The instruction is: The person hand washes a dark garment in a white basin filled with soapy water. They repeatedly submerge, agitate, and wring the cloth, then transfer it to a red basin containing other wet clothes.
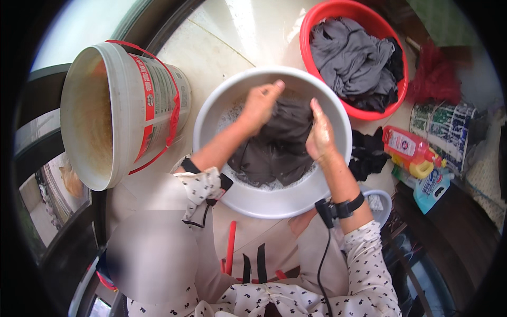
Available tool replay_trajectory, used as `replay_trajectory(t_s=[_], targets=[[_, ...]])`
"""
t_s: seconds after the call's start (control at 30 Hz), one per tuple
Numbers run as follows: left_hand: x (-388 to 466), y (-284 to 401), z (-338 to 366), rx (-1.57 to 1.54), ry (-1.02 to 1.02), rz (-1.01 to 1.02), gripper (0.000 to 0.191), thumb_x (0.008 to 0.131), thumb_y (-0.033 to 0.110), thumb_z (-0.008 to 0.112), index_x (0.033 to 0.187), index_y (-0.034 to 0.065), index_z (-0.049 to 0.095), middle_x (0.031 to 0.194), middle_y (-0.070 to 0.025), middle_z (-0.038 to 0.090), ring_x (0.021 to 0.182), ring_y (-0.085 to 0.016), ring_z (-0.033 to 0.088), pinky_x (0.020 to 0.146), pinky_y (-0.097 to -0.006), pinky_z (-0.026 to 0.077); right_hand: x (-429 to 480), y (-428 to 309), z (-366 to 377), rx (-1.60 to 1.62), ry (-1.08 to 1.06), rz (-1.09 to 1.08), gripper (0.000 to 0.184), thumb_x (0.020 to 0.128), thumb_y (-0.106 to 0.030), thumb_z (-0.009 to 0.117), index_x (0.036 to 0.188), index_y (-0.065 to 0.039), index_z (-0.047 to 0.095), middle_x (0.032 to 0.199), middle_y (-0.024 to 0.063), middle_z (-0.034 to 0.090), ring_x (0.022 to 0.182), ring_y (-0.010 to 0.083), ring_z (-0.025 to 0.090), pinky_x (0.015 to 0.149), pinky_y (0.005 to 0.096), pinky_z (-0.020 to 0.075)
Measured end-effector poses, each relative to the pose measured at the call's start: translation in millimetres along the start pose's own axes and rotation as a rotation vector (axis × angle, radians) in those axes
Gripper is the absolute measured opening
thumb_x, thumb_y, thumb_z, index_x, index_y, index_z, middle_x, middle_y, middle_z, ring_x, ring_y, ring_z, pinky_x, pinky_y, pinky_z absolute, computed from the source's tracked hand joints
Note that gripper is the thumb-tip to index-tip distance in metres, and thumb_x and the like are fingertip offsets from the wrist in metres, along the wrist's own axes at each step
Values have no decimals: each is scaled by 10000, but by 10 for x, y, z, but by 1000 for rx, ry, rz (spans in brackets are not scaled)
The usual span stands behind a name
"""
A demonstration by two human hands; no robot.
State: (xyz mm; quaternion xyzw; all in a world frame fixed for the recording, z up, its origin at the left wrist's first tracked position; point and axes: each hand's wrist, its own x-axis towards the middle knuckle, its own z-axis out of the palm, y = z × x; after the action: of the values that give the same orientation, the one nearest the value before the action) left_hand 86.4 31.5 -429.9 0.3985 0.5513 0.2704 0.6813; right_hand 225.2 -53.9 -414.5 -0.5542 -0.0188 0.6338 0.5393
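Note:
A dark grey-brown garment [273, 158] lies wet in sudsy water inside a round light-grey basin [273, 206]. My left hand [261, 104] is curled over the garment's upper left part, thumb raised, with cloth gathered at its palm side. My right hand [320, 132] is at the garment's right edge, palm turned inward and fingers extended; its fingers are not closed around the cloth. The two hands are apart, with the bunched upper end of the garment between them. Both wrists wear black straps with small devices and cables.
A large white bucket [128, 115] with a red handle stands at left. At the upper right, a red tub [307, 47] holds grey and black clothes [352, 55]. Black cloth [368, 154], a red bottle [408, 144], a blue pouch [431, 188] and a small basin [387, 206] are at right.

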Motion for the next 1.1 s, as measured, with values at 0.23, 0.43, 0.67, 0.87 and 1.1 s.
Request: replay_trajectory(t_s=[0.23,0.43,0.67,0.87,1.1], targets=[[-93,370,-711,457,-86,20,366,922,363,651,932,-2,653,871,-56,647,771,-132,555,696,-310,463,-109,-182,-590,-706,-51,-95,478,927,-304,626,1280,3,528,1258,124,562,1123,213,552,986,325,414],[-145,327,-856,1056,-304,436,318,813,237,730,1027,23,630,1044,-162,630,913,-305,594,786,-382,470,-355,197,-878,-1557,-53,-144,678,806,-402,746,1195,112,535,1147,283,589,1136,395,564,989,417,443],[-244,-44,-634,1467,-559,386,834,714,288,816,1425,136,406,1522,-153,292,1424,-366,263,1071,-561,312,-245,360,-859,-1686,-108,27,430,818,-283,726,1083,41,630,1088,224,649,1032,387,621,918,426,486],[-222,-223,-587,1592,-709,63,719,771,356,774,1372,137,446,1394,-148,405,1298,-369,429,970,-544,440,-88,157,-889,-860,-48,68,279,843,-123,642,1077,27,643,966,121,696,887,177,642,829,319,485],[-168,-260,-682,1549,-703,76,616,792,329,749,1314,119,498,1276,-154,475,1158,-361,554,931,-521,474,-39,-122,-693,-619,-194,-54,217,872,-125,637,1028,25,648,914,32,662,845,95,575,806,265,465]])
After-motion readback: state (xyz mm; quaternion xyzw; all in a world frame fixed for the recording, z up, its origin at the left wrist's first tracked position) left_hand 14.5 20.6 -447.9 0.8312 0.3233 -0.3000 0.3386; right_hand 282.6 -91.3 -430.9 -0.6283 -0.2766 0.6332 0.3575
